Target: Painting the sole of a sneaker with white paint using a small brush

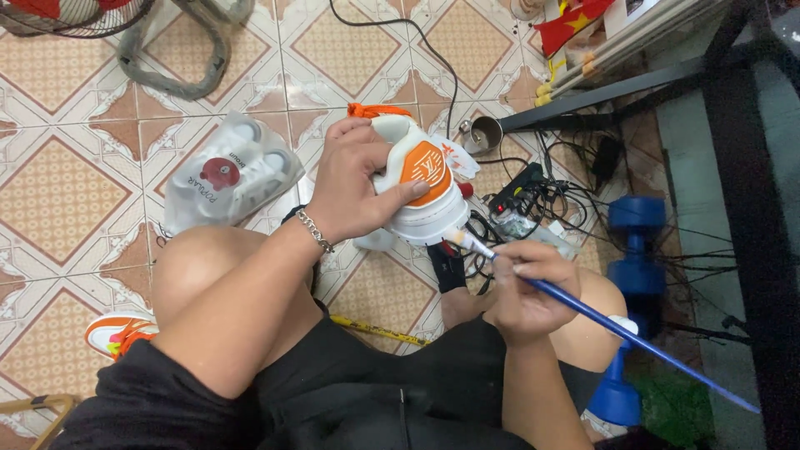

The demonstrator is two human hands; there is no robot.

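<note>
My left hand point(354, 183), with a chain bracelet on its wrist, grips a white and orange sneaker point(421, 179) from the left side and holds it above the tiled floor. My right hand point(525, 287) holds a long blue-handled paintbrush point(617, 329). The pale bristle tip of the brush touches the white sole edge at the sneaker's lower right. Both hands are above my bare knees.
A clear plastic bag point(229, 175) of white items lies on the floor at the left. A second orange sneaker point(117, 333) sits lower left. A power strip with tangled cables point(533, 196), a metal cup point(485, 133), a blue dumbbell point(633, 275) and a black table frame point(742, 158) crowd the right. A fan base point(179, 54) stands top left.
</note>
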